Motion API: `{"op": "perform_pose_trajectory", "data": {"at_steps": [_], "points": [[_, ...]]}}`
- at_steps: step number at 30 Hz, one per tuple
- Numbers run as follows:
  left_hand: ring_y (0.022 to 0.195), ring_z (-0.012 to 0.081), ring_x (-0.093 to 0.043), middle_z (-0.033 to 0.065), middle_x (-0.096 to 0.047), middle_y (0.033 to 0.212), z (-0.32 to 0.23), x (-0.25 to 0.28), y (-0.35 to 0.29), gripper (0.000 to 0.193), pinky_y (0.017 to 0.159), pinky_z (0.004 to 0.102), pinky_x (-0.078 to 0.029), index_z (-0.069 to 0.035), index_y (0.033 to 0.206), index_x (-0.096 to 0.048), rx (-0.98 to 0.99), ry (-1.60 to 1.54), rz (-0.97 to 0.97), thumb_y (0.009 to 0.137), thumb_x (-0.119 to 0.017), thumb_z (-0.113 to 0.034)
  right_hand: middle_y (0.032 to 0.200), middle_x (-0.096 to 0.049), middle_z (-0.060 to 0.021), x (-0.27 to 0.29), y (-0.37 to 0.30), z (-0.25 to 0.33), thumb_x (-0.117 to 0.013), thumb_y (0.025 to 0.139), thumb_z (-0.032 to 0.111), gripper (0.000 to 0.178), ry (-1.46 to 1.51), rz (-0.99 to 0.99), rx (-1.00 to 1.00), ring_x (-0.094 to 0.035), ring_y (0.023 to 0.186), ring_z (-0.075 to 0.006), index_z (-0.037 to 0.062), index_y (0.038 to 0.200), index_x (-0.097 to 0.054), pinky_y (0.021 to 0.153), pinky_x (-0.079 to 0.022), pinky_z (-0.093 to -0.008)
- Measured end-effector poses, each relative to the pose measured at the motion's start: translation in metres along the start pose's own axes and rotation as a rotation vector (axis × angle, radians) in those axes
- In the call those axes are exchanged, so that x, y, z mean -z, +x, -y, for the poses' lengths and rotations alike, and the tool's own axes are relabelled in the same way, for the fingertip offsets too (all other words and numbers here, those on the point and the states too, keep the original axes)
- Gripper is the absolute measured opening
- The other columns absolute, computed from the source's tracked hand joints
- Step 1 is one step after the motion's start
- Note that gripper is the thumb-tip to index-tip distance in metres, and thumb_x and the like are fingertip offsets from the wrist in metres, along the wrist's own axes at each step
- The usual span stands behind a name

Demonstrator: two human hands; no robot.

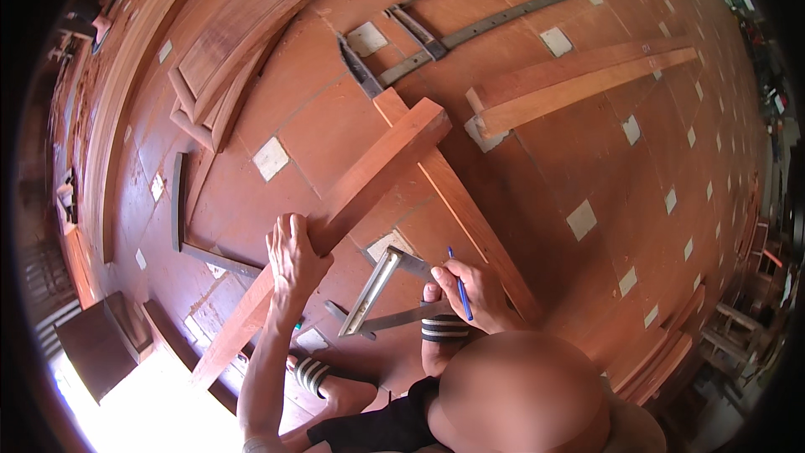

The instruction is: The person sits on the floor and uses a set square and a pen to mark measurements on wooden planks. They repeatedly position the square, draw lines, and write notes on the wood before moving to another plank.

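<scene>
at the frame's centre the left hand (293, 256) clasps the long wooden plank (352, 193), fingers curled over its edge. just right of it, the right hand (470, 289) pinches a blue pen (459, 285) and grips a metal try square (377, 289) lying below the plank.

Terracotta tiled floor (335, 134) with small white inset tiles (271, 158) — harsh sunlight patch (142, 411) lower left.
</scene>
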State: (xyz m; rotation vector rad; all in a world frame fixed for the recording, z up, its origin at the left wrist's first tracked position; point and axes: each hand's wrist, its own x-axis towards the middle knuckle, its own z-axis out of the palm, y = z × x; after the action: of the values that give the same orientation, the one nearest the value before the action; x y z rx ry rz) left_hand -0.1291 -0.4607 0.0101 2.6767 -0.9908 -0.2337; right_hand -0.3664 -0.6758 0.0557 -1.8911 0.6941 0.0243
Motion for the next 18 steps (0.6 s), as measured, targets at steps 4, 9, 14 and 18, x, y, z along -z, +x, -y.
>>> {"op": "perform_pose_trajectory", "data": {"at_steps": [4,9,14,18], "points": [[0.111,0.0389,-0.059,0.0168,-0.058,0.115,0.000,0.003,0.003,0.062,0.095,0.0496,-0.047,-0.006,0.117,-0.058,0.038,-0.053,0.059,0.061,-0.085,-0.007,0.066,-0.069,-0.0082,0.002,0.003,0.009,-0.059,0.109,0.029,0.038,0.039,0.030,-0.108,-0.069,0.060,-0.0221,0.0032,0.083,-0.068,0.059,-0.053,-0.0367],[0.115,0.0396,-0.058,0.0181,-0.056,0.116,0.001,0.003,-0.006,0.051,0.099,0.0511,-0.048,-0.005,0.113,-0.057,-0.026,-0.119,-0.029,0.068,-0.081,-0.006,0.065,-0.065,-0.0081,0.001,0.000,0.006,-0.057,0.111,0.028,0.037,0.027,0.081,-0.174,-0.065,0.063,-0.0146,0.0006,0.089,-0.069,0.058,-0.051,-0.0354],[0.108,0.0367,-0.058,0.0188,-0.055,0.111,0.003,-0.002,-0.010,0.043,0.093,0.0486,-0.048,-0.006,0.115,-0.054,-0.044,-0.062,-0.040,0.076,-0.071,-0.005,0.060,-0.056,-0.0066,-0.004,0.005,-0.013,-0.057,0.110,0.033,0.043,-0.095,-0.001,-0.068,-0.061,0.052,-0.0160,-0.0001,0.084,-0.065,0.050,-0.045,-0.0346],[0.108,0.0335,-0.060,0.0164,-0.056,0.109,0.000,-0.006,-0.013,0.037,0.091,0.0455,-0.049,-0.006,0.113,-0.053,-0.044,-0.026,-0.078,0.080,-0.070,-0.007,0.058,-0.059,-0.0112,-0.001,0.009,-0.017,-0.056,0.110,0.036,0.047,-0.180,0.018,0.007,-0.066,0.051,-0.0234,-0.0007,0.082,-0.064,0.050,-0.047,-0.0388]]}}
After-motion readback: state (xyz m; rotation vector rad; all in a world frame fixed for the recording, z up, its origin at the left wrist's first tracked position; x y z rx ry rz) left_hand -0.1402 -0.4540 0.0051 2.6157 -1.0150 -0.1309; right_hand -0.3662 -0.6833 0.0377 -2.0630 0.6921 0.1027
